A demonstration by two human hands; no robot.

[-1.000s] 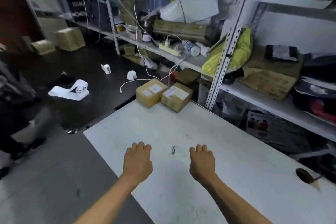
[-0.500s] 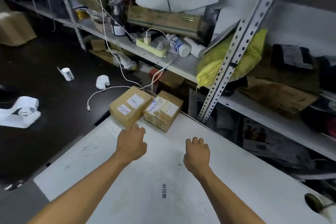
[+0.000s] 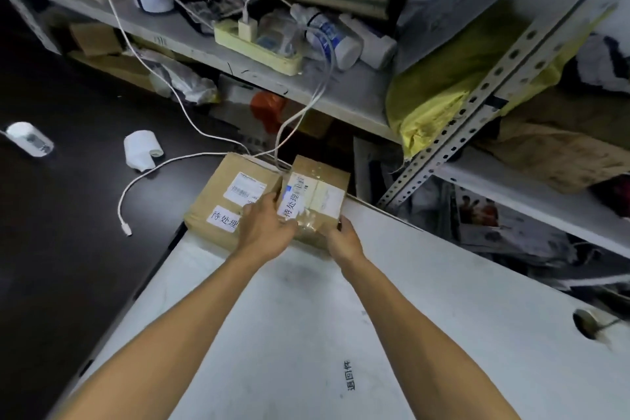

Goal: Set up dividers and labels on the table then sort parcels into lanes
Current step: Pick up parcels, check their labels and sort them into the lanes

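The white table (image 3: 426,300) is my landmark. At its far left corner lie two brown cardboard parcels, touching each other. The left parcel (image 3: 218,204), half over the table's edge, carries a white label and nobody holds it. Just right of it, the left hand (image 3: 267,232) lies on the left side of the right parcel (image 3: 315,196), fingers close together and bent over its top edge. The right hand (image 3: 344,235) takes the near right corner of this parcel; its fingertips are hidden behind the box, so I cannot tell how they lie. The box looks stiff and probably light. Its glossy tape may be slippery, so holding it by two opposite sides seems safest.
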